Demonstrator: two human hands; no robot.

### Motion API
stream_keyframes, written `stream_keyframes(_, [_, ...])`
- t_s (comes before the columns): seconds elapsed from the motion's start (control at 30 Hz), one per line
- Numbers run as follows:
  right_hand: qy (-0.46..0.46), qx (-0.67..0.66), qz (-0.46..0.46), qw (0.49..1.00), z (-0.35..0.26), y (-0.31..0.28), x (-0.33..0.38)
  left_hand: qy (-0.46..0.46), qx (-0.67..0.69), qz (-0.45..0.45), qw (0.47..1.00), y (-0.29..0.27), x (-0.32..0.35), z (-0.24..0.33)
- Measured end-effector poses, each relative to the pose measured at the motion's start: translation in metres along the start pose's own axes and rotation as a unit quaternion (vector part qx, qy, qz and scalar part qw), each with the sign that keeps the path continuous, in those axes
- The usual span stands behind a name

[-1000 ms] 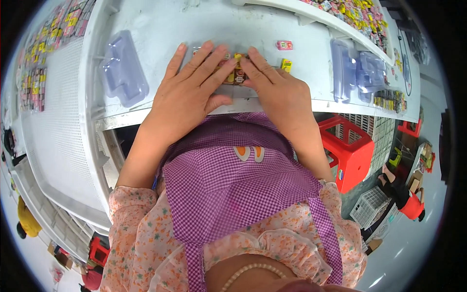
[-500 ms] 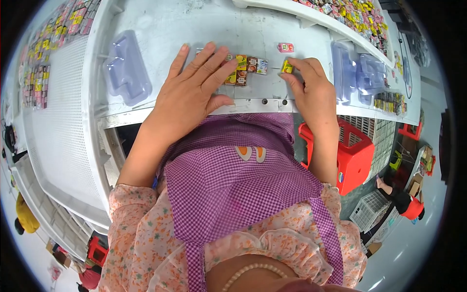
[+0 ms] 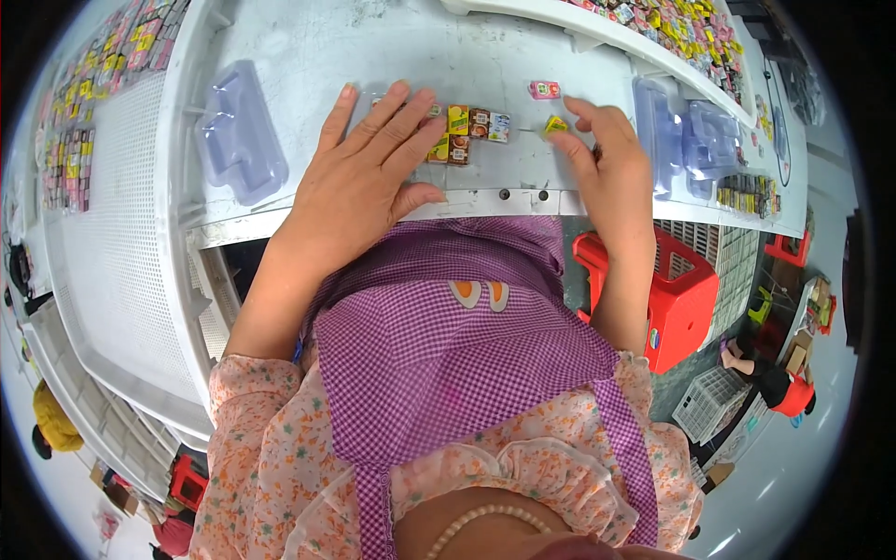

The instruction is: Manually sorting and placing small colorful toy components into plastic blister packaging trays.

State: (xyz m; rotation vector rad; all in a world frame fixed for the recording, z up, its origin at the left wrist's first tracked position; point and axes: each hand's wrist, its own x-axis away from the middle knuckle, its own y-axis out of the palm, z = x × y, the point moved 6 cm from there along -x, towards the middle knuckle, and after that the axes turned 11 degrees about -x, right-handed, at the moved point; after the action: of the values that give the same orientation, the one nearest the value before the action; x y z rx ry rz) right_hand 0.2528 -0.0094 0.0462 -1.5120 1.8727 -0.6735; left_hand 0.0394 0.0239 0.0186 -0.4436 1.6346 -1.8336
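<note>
Your left hand lies flat, palm down, fingers spread on the counter, fingertips covering the left end of the row of small packets; nothing gripped, hand open. Your right hand is arched, wrist raised, grip narrowed: thumb and forefinger pinch a small yellow packet just right of the row. A pink packet sits near, further up the counter.

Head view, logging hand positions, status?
Left hand flat beside the row of small packets. Right hand fingertips on a yellow packet. Pink packet loose beyond; nothing in the way.
</note>
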Motion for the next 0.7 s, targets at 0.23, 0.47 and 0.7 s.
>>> stream_keyframes(0.23, [-0.021,0.128,0.011,0.991,-0.008,0.006,-0.029,-0.006,0.039,-0.003,0.999,-0.001,-0.001,-0.002])
stream_keyframes(0.47, [0.011,0.162,-0.037,0.986,0.000,0.021,-0.036,-0.025,0.100,0.043,0.994,-0.002,0.002,-0.012])
stream_keyframes(0.7, [-0.026,-0.145,-0.049,0.988,-0.034,0.025,-0.029,-0.003,0.029,0.017,0.999,-0.002,0.003,-0.005])
